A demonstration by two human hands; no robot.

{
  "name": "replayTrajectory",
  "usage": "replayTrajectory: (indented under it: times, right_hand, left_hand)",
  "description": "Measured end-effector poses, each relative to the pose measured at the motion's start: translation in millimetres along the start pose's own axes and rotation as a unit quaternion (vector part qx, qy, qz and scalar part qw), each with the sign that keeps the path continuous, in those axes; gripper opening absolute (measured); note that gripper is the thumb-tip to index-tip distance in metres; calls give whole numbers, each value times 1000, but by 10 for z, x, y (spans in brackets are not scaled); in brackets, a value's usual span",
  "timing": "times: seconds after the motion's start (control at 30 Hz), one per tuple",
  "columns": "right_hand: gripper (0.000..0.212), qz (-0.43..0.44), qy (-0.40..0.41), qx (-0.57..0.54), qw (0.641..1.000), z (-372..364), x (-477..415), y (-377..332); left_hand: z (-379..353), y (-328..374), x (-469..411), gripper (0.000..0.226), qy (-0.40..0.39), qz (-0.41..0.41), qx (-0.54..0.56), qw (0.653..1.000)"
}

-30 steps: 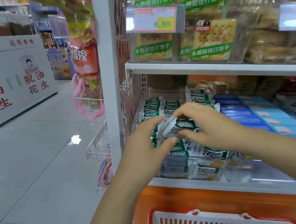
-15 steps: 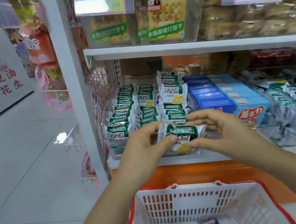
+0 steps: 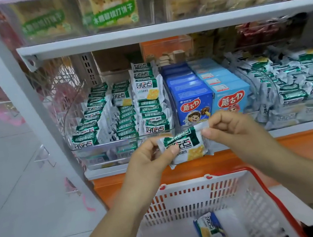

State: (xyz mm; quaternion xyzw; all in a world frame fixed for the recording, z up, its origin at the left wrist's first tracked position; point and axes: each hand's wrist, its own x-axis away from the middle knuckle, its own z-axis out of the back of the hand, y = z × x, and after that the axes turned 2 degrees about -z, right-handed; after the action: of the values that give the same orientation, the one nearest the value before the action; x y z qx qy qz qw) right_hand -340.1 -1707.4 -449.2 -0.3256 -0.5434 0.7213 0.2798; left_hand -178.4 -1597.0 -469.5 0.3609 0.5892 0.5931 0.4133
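Right, cracker packet (image 3: 184,146) pinched at both ends, left hand (image 3: 148,160) low, right hand (image 3: 232,126) a touch higher, long axis slanting across between them, basket (image 3: 185,204) sits straight below the grip.

- Left hand (image 3: 147,158) and right hand (image 3: 232,126) pinch a green-and-white cracker packet (image 3: 184,146) at its ends.
- White basket (image 3: 253,201) below holds another packet (image 3: 210,230).
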Motion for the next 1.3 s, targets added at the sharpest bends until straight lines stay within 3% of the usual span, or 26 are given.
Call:
replayTrajectory:
  times: [0.1,0.23,0.33,0.43,0.6,0.77,0.93,1.13,1.23,1.3]
  right_hand:
    - [6,-29,7,-1,1000,23,22,34]
    - [30,-60,10,-13,998,11,25,14]
    - [39,-114,-34,6,993,-2,27,12]
    - [23,-162,-77,-57,982,-53,35,-13]
    - [13,-229,-83,-202,949,-119,63,-61]
    - [10,-261,-54,-242,933,-135,74,-59]
    - [12,-236,-76,-206,947,-117,70,-77]
    - [14,-202,-101,-164,960,-102,91,-118]
    - [17,-224,-106,-184,951,-105,104,-105]
    - [17,-205,-116,-118,965,-78,111,-109]
  left_hand:
    - [-76,-62,-9,21,-2,24,38,999]
    - [-109,-66,3,25,17,66,122,990]
    - [-85,-37,17,28,31,117,175,977]
    - [-54,-10,16,17,35,164,197,966]
    - [-46,-60,-9,45,52,238,240,940]
    - [-61,-107,-21,43,49,263,264,927]
    - [-22,-67,-31,13,22,204,209,956]
    - [29,-70,-44,25,31,62,80,994]
    - [34,-68,-51,18,35,38,58,997]
    - [57,-59,-61,12,29,27,33,999]
